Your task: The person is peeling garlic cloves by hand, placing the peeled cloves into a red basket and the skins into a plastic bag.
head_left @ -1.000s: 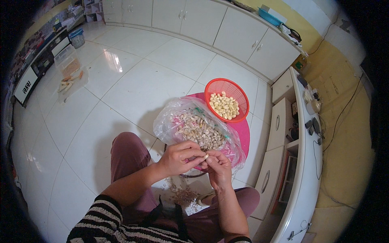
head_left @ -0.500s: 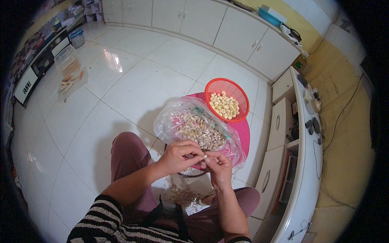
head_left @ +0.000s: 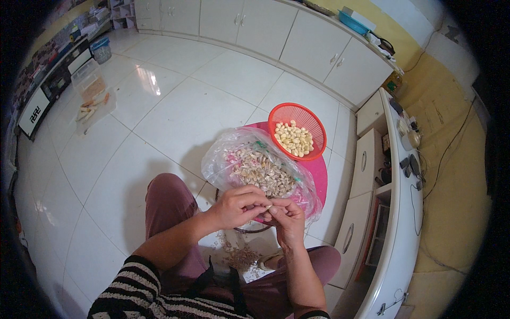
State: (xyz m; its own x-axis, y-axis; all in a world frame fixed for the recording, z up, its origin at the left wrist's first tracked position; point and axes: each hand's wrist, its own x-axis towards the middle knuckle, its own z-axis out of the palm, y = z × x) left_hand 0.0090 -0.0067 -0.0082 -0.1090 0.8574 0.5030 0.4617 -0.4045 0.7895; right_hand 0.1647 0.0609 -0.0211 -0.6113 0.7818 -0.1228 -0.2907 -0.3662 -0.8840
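Observation:
Between the fingertips of both hands is a small pale garlic clove (head_left: 270, 207). My left hand (head_left: 240, 206) pinches it from the left, and my right hand (head_left: 287, 217) grips it from the right; the fingers hide most of it. Just beyond my hands lies a clear plastic bag (head_left: 215, 155), spread open on a round pink stool top (head_left: 320, 178). Many unpeeled garlic cloves (head_left: 263, 173) are heaped on the bag. Behind the heap, a red plastic basket (head_left: 289, 112) holds many smooth, cream-coloured peeled cloves (head_left: 295, 139).
Scattered skins (head_left: 241, 256) lie on the tiled floor (head_left: 175, 114) between my knees. A white cabinet (head_left: 366, 210) stands close on my right; more cabinets (head_left: 223, 21) line the far wall. At far left are a clear tray (head_left: 98, 109) and a small bin (head_left: 101, 50).
The fingers of both hands have shifted slightly around the clove, and less of it shows between them. The basket, bag and heap stay where they were.

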